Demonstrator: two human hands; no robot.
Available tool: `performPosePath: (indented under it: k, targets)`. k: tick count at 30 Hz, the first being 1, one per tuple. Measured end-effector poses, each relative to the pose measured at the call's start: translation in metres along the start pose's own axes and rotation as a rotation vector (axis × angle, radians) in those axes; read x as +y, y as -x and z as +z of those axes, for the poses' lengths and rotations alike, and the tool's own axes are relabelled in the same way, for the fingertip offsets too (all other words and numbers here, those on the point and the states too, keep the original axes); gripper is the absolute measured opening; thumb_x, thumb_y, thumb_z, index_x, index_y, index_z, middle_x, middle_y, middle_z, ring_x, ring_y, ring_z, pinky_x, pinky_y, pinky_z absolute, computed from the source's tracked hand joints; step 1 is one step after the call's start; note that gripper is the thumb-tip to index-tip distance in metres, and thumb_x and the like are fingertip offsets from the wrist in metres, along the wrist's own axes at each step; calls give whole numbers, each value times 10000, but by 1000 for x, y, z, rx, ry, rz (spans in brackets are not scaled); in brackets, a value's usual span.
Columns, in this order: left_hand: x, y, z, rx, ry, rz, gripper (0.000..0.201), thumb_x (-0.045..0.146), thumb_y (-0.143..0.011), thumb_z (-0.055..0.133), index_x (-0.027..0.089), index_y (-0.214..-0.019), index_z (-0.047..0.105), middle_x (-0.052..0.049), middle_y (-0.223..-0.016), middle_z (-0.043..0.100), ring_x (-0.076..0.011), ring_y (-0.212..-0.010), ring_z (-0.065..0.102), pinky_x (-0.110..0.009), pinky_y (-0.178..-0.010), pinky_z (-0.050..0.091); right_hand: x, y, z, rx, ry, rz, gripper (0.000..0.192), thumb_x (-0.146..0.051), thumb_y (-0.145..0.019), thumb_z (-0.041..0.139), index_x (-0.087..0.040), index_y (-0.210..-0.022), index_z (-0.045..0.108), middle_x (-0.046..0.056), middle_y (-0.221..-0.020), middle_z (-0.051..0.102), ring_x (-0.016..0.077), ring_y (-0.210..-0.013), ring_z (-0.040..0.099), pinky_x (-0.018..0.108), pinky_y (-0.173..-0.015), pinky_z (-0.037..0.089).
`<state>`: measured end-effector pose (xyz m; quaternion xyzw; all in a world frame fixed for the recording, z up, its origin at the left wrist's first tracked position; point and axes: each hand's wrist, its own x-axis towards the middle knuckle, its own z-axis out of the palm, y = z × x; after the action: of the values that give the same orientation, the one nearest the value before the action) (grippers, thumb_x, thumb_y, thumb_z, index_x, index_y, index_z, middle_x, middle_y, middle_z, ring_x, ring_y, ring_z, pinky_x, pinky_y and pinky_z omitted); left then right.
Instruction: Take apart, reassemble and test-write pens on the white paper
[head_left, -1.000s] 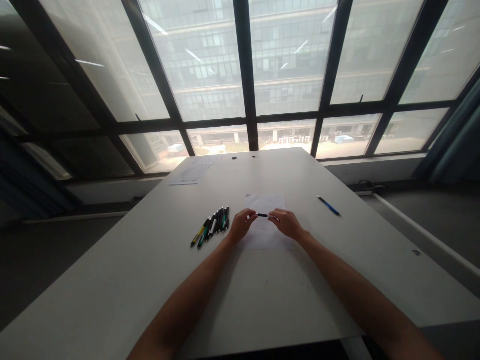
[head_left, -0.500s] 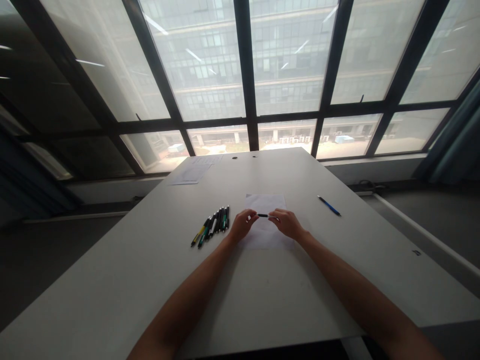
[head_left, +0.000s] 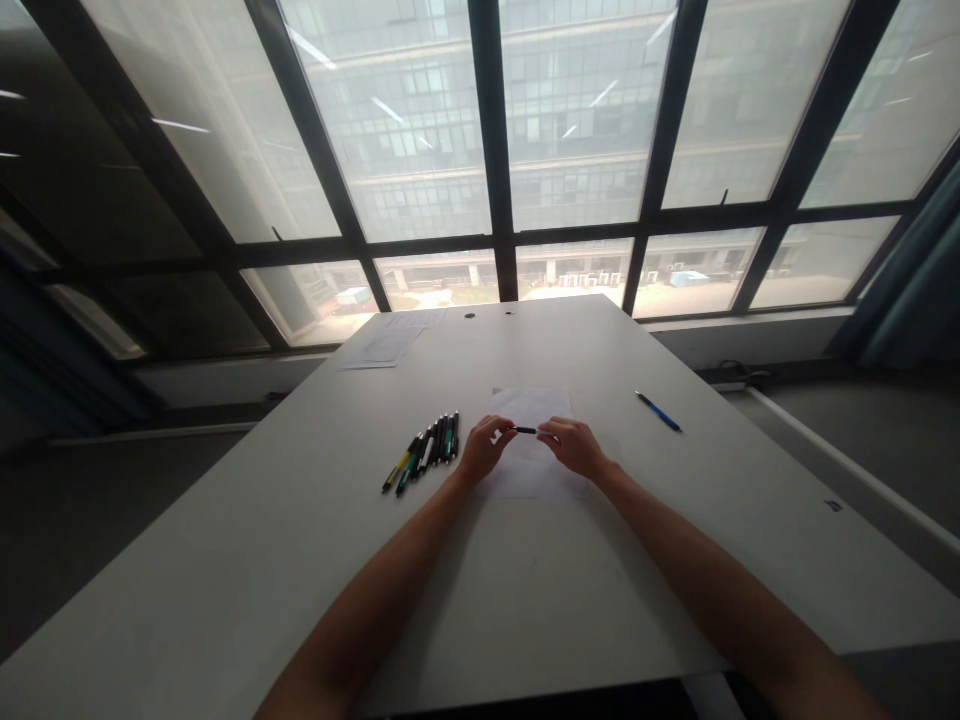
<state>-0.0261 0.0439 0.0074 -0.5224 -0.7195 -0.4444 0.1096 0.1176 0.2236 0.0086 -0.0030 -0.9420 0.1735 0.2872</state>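
Held pen (head_left: 526, 430): Gripped lengthwise between two hands, just above a sheet of paper; dark along the visible middle, covered at both ends.
Left hand (head_left: 484, 450): Closed in a pinch on one end of the held pen.
Right hand (head_left: 576, 447): Closed in a matching pinch on the opposite end.
Two-handed grip: Apparently mid-step, judging by both ends being held at once. Too small to tell whether twisting, pulling or only steadying, or whether whole or in parts.
Sheet of paper (head_left: 534, 475): Spread flat beneath both hands, partly hidden by them; no writing discernible on the part showing.
Pens (head_left: 427, 455): Grouped side by side just beyond the left hand, mostly dark, with touches of yellow, green and white. Impossible to say whether already handled or left to handle.
Blue pen (head_left: 659, 411): Laid at a slant on the right, well apart from the group and from the right hand.
Table (head_left: 525, 600): White and broad, stretching toward tall windows (head_left: 420, 120); marked near the right edge by a small dark scrap (head_left: 833, 506).
Papers (head_left: 382, 348): Lying at the far left, well away from the hands and not in the way.
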Motion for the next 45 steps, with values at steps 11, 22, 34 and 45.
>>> performPosePath:
  k: [11, 22, 34, 45]
  targets:
    - [-2, 1, 3, -9, 61, -16, 150, 273, -870, 639, 203, -1001, 656, -23, -863, 675, -137, -760, 604, -262, -668, 491, 1, 1, 1, -6, 5, 14, 152, -310, -942, 574, -238, -993, 698, 23, -867, 685, 148, -778, 622, 239, -698, 409]
    - [-3, 0, 1, -36, 0, -1, 157, 332, -894, 610, 187, -896, 672, -29, -794, 655, -145, -745, 587, -264, -660, 492, 1, 1, 0, -10, 0, 17, 152, -315, -945, 571, -239, -986, 696, 24, -866, 682, 151, -779, 622, 235, -703, 411]
    - [-3, 2, 4, -25, 91, -35, 133, 279, -882, 620, 189, -978, 641, -18, -856, 681, -120, -731, 607, -244, -664, 490, 1, 0, 1, -6, 5, 16, 154, -310, -942, 578, -236, -1005, 698, 29, -880, 687, 151, -788, 625, 237, -712, 413]
    - [-4, 2, 4, -53, 89, -84, 207, 342, -860, 649, 198, -1008, 639, -13, -829, 679, -129, -715, 606, -248, -644, 492, 0, 0, 0, -8, 19, 24, 149, -307, -941, 576, -241, -995, 697, 27, -872, 681, 150, -786, 621, 239, -709, 411]
